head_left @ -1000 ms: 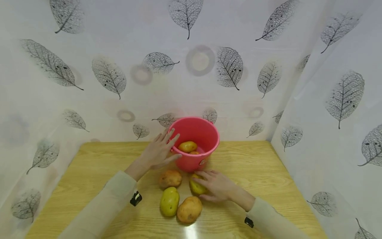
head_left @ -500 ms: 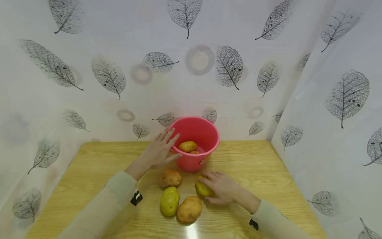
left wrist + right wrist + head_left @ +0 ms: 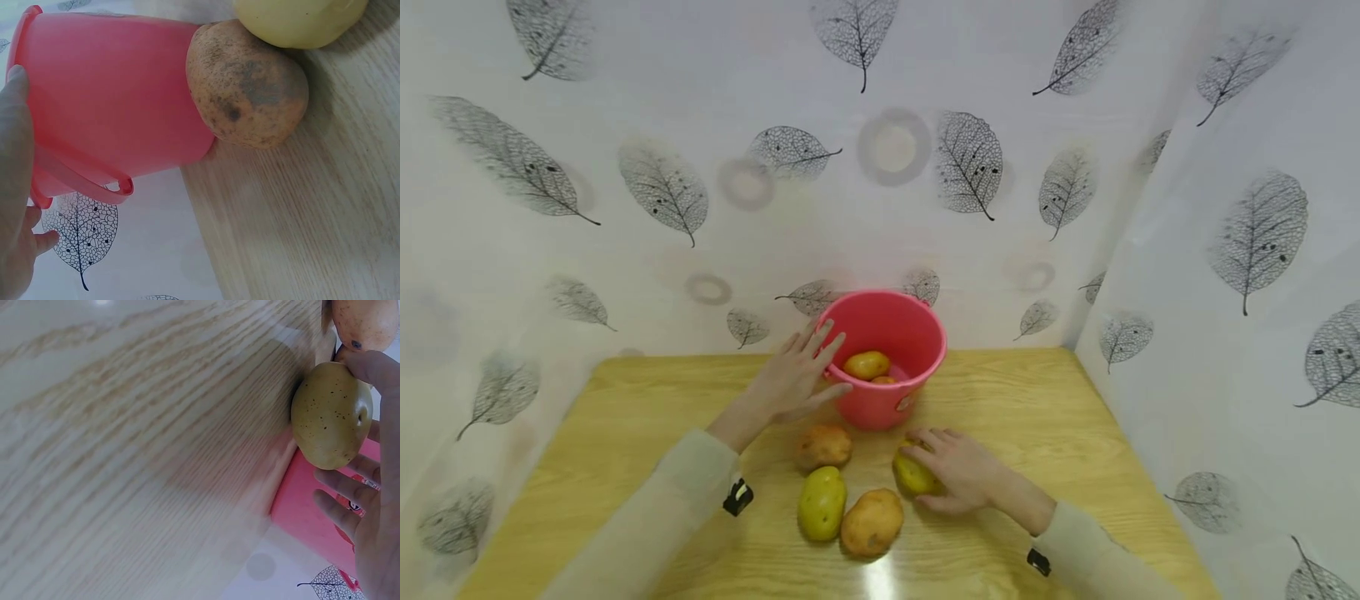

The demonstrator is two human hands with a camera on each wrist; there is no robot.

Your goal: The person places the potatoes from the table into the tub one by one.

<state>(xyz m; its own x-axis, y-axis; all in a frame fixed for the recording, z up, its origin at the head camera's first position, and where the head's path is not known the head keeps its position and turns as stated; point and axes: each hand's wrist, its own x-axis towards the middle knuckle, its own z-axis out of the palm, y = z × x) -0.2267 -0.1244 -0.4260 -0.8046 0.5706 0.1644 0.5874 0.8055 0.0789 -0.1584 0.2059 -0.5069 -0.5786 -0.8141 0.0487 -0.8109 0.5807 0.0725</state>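
A pink bucket (image 3: 868,408) stands at the back of the table with potatoes in it, one plainly visible being a yellow potato (image 3: 867,365). My left hand (image 3: 786,379) rests against the bucket's left rim, its fingers spread and fairly straight. In front of the bucket, my right hand (image 3: 958,467) holds a speckled yellow-green potato (image 3: 331,415) close over the wood, thumb on one side and fingers on the other. Left of it lie a brown potato (image 3: 247,84) beside the bucket, a green-yellow potato (image 3: 822,503) and a tan potato (image 3: 872,522).
The wood-grain table (image 3: 647,408) ends at a white leaf-patterned sheet (image 3: 760,250) behind the bucket, and the sheet also runs along the right side. The bucket's handle (image 3: 81,181) hangs down its outer side.
My right hand has shifted slightly right and toward me, drawing the yellow-green potato away from the bucket. My left hand stays at the rim. The head view has turned slightly.
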